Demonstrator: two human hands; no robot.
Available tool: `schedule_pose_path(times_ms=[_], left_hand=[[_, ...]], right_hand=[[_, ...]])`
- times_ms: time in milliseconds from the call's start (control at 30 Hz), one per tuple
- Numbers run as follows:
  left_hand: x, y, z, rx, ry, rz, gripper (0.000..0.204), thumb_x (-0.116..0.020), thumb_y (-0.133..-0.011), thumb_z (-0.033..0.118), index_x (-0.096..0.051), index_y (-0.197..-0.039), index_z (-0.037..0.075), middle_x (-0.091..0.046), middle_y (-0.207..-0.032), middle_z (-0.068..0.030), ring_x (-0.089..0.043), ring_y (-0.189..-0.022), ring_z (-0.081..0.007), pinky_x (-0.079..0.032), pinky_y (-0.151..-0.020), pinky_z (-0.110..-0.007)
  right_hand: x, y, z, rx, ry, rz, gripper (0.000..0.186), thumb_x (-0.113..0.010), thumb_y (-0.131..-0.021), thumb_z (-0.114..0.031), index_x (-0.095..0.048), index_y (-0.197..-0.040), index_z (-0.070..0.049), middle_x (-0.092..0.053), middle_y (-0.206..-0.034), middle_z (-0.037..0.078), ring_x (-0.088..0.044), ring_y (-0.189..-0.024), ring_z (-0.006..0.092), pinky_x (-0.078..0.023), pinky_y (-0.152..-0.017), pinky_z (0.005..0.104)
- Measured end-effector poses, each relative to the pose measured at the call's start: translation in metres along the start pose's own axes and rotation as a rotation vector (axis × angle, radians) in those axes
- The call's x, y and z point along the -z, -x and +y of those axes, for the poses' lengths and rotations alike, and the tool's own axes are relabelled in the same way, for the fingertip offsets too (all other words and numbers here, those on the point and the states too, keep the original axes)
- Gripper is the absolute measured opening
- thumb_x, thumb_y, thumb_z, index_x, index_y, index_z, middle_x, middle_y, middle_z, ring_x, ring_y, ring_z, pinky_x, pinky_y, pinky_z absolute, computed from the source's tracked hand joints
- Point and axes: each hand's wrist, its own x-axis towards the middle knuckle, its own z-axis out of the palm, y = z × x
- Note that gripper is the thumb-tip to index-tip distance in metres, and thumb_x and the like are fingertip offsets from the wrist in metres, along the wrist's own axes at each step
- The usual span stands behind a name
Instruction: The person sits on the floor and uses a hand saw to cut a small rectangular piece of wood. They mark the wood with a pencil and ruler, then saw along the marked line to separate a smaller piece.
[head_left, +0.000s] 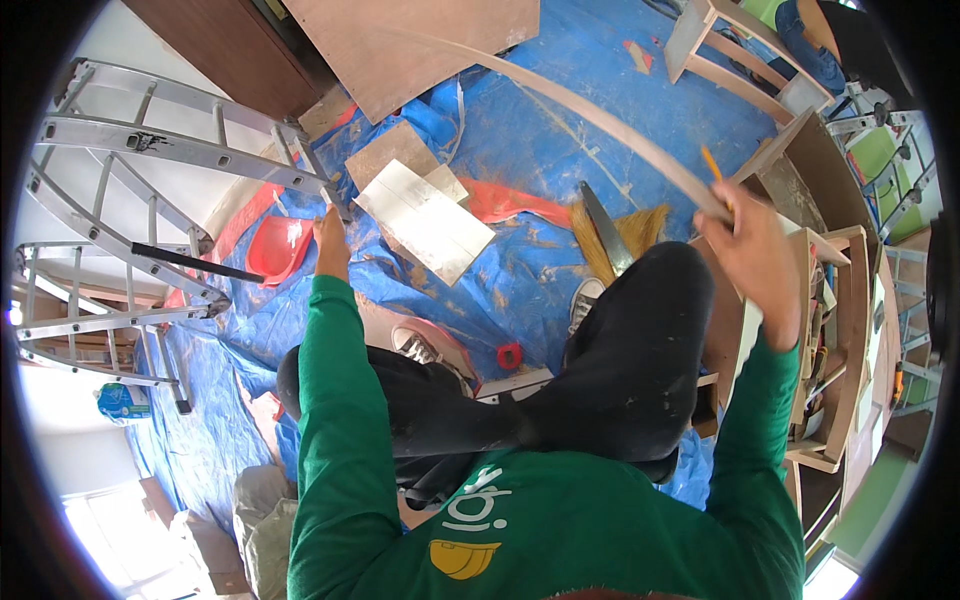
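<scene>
My right hand (740, 235) grips the near end of a long, thin wooden strip (590, 110), with a yellow pencil (712, 163) between the fingers. The strip extends across the upper middle toward a large plywood sheet (400, 35). My left hand (330, 240) is closed at the end of an aluminium ladder (170, 140), beside a red dustpan (280, 245). White and brown board offcuts (425, 215) lie between my hands. A handsaw (605, 225) lies on straw broom bristles (640, 225) just left of my right hand. My legs are bent beneath me.
Blue tarpaulin (570, 70) covers the floor. More folded ladders (70, 325) stand at left. Wooden shelf units and boxes (830, 350) crowd the right, with another wooden frame (730, 60) at upper right beside another person's leg (815, 40). A small red object (509, 355) lies between my feet.
</scene>
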Motion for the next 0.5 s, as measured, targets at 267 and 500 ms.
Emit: schedule_pose_path(times_ms=[267, 500], left_hand=[[0.001, 0.008, -0.006, -0.312, -0.392, -0.083, 0.102, -0.079, -0.093, 0.05, -0.033, -0.165, -0.007, -0.048, -0.162, -0.0308, -0.05, -0.149, -0.0406, -0.04, -0.123, -0.046], [-0.035, -0.004, -0.007, -0.563, -0.798, -0.259, 0.126, -0.088, -0.081, 0.061, -0.029, -0.163, -0.015, -0.038, -0.165, -0.0384, -0.038, -0.156, -0.0459, -0.032, -0.128, -0.047]], right_hand=[[-0.146, 0.196, 0.132, -0.402, -0.314, -0.099, 0.024, -0.072, -0.092, -0.005, -0.066, -0.113, 0.005, -0.068, -0.092, 0.025, -0.067, -0.079, 0.0285, -0.053, -0.075, 0.0419], [-0.234, 0.335, 0.141, -0.753, -0.218, -0.322, 0.029, -0.071, -0.098, -0.016, -0.063, -0.122, -0.002, -0.072, -0.112, 0.026, -0.07, -0.103, 0.0478, -0.055, -0.086, 0.0562]])
